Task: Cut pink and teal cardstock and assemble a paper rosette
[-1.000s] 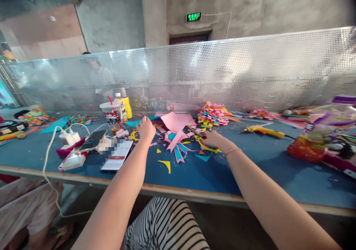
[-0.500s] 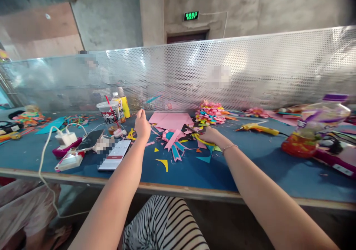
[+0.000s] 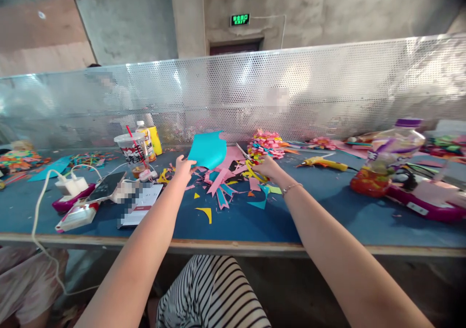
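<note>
A sheet of turquoise paper is pinched at its left edge by my left hand and held above the table. My right hand grips a pair of scissors, whose blades point up and left, apart from the sheet. Under the turquoise sheet, pink paper lies partly covered. Between my hands sit pink and blue paper strips with notched ends, among yellow, pink and blue scraps. Behind my right hand stands a pile of pink, yellow and blue paper loops.
On the left are a phone, a power strip with plugs, a drink cup and a bottle. A yellow glue gun and a jar of red liquid stand right. A perforated metal screen runs behind.
My left hand has turned the turquoise sheet from nearly edge-on to show its broad face. The scissors have swung up from over the scraps, and the camera view has shifted slightly right.
</note>
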Demonstrator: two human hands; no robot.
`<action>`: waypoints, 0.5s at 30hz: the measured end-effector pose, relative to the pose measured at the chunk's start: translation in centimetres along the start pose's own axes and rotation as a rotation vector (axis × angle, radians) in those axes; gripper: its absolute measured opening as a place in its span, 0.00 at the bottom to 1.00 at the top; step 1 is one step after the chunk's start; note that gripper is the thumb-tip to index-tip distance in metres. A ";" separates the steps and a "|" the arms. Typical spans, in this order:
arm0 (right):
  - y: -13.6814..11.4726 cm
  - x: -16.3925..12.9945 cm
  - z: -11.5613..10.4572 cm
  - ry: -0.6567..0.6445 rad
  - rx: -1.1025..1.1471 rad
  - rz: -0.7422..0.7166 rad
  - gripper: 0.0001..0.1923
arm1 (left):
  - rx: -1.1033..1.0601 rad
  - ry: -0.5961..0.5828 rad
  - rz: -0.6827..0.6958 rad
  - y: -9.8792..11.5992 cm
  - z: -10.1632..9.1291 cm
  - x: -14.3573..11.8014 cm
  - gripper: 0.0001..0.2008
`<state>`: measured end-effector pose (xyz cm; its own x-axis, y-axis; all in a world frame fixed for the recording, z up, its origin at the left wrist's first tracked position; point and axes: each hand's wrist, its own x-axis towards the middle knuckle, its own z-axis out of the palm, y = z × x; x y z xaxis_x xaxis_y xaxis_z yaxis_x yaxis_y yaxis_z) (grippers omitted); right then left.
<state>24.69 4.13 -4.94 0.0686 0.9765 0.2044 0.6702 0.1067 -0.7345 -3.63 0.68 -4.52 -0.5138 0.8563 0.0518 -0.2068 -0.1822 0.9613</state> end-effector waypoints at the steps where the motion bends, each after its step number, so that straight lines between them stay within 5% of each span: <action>1: -0.2 -0.1 0.0 0.006 0.043 -0.007 0.34 | 0.021 -0.031 -0.080 -0.2 0.1 -0.2 0.17; 10: -1.7 -0.9 0.5 -0.046 0.322 0.043 0.27 | 0.157 -0.189 -0.398 -0.5 -0.1 -0.7 0.09; 15: -1.8 -1.0 0.5 -0.021 0.337 -0.018 0.23 | 0.143 -0.161 -0.408 -0.8 -0.1 -0.3 0.07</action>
<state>23.05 3.05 -4.20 0.0409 0.9772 0.2085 0.3885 0.1767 -0.9044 -3.39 0.56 -5.34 -0.2763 0.9102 -0.3087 -0.2425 0.2448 0.9388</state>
